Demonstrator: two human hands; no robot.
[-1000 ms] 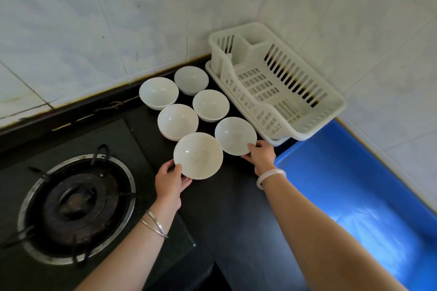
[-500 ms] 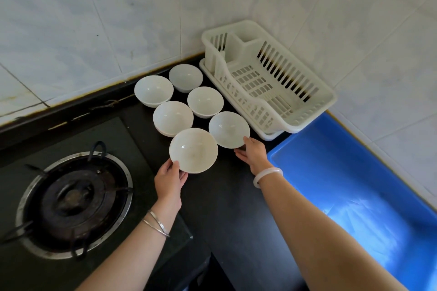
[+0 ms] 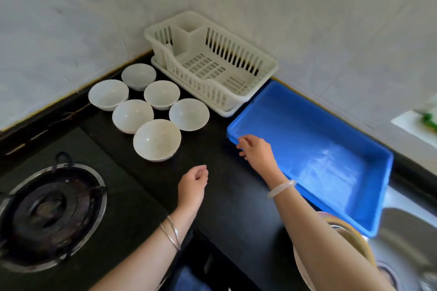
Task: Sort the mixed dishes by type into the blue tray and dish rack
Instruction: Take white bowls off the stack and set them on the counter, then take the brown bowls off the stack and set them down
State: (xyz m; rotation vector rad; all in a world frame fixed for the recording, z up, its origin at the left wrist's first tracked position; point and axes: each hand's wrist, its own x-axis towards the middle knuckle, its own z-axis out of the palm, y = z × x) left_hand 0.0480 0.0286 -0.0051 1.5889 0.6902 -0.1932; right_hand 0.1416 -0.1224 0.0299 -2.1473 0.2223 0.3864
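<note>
Head view. From the left we see a gas burner (image 3: 50, 215); six white bowls (image 3: 133, 116) clustered upright on the black bench (image 3: 224, 196); the left hand (image 3: 192, 184) hovering, grip slack, holding nothing; the dish rack (image 3: 212, 64); the right hand (image 3: 256, 153), fingers curled at the blue tray (image 3: 331, 139)'s near corner. We cannot tell whether it grips the rim.
</note>
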